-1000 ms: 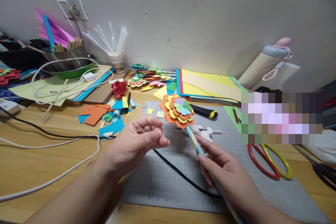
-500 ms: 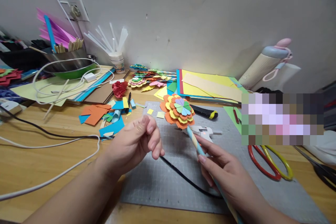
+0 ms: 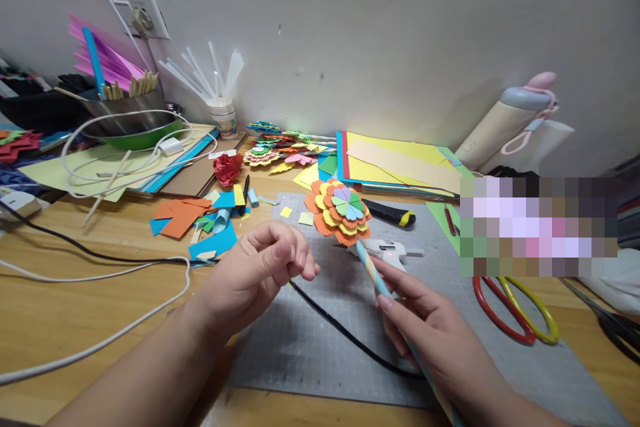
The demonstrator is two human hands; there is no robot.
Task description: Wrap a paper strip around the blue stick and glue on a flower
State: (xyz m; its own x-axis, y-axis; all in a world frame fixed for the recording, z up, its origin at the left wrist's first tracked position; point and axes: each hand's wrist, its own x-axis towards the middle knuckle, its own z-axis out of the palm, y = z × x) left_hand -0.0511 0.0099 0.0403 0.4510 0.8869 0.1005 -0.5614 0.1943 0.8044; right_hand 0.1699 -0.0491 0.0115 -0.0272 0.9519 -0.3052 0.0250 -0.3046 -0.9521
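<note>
A layered paper flower (image 3: 343,211) in orange and yellow, with a green, purple and blue centre, tops a striped blue-and-cream paper stem (image 3: 371,269). My right hand (image 3: 425,320) is closed on that stem, holding the flower upright and slightly tilted above the grey cutting mat (image 3: 320,353). Left of the flower, my left hand (image 3: 265,267) hovers with its fingers curled and the thumb near the index finger; whether anything small is between them cannot be made out. It does not touch the flower. Behind the stem lies a white glue gun (image 3: 390,251).
A black cable (image 3: 340,328) crosses the mat. Scissors with red and yellow handles (image 3: 530,320) lie right, a black-and-yellow cutter (image 3: 390,213) behind the flower. Paper scraps (image 3: 183,217), a red paper ball (image 3: 227,169) and a white cable (image 3: 120,337) are left; paper sheets (image 3: 400,160) are behind.
My left hand has turned a little, its fingers now curled more and pointing further right toward the flower. My right hand and the flower have hardly moved.
</note>
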